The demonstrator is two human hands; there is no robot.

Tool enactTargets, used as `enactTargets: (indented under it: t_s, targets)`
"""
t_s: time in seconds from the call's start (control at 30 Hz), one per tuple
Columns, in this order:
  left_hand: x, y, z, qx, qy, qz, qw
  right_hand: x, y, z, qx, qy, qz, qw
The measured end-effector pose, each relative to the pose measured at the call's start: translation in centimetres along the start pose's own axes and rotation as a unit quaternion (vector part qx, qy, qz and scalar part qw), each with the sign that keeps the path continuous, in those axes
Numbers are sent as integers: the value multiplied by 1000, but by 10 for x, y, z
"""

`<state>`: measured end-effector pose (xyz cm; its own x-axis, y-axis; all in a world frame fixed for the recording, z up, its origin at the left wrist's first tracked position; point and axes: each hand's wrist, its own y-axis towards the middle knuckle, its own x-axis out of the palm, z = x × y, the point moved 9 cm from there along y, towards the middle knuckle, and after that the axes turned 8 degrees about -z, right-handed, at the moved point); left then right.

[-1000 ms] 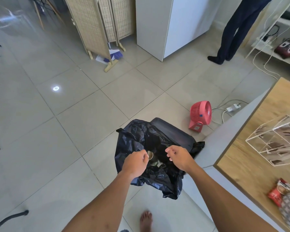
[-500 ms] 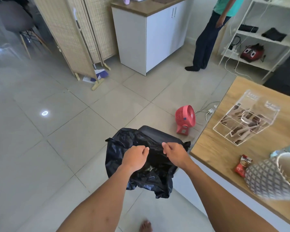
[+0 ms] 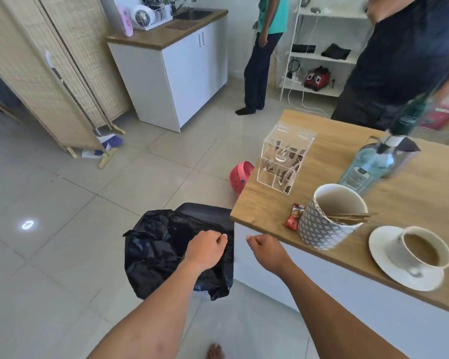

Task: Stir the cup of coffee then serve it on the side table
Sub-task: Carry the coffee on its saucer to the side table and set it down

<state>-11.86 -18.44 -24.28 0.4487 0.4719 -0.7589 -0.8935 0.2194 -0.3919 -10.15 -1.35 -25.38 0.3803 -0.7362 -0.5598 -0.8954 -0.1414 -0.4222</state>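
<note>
1. Coffee cup [image 3: 420, 251] sits on a saucer [image 3: 399, 275] at the tabletop [image 3: 270, 203] edge.
2. Left hand [image 3: 205, 248] hovers loosely curled above the black bin bag [image 3: 153, 250].
3. Right hand [image 3: 266, 251] hangs half-closed, holding nothing.

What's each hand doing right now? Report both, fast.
Left hand: loosely curled over the black bin bag; grip cannot be told.
Right hand: loosely curled, holding nothing.

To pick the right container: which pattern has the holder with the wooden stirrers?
A grey-and-white diamond pattern on the holder, seen in the head view.
</note>
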Motion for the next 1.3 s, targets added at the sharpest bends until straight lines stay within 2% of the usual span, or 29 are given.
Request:
enactTargets:
  t_s: [0.23, 0.6, 0.87, 1.07, 1.3]
  targets:
    - [57, -13, 64, 37, 21, -31, 999, -34, -58, 72, 49, -3, 37, 998]
    - [132, -22, 166, 110, 61, -50, 991, -103, -151, 174, 118, 69, 106, 985]
    - [181, -26, 228, 142, 51, -79, 985, -143, -215, 239, 165, 96, 147, 970]
    - [206, -22, 263, 143, 12, -106, 984, -172, -254, 280, 189, 107, 174, 961]
    - [213, -12, 289, 118, -84, -135, 980, -207, -273, 296, 179, 140, 201, 953]
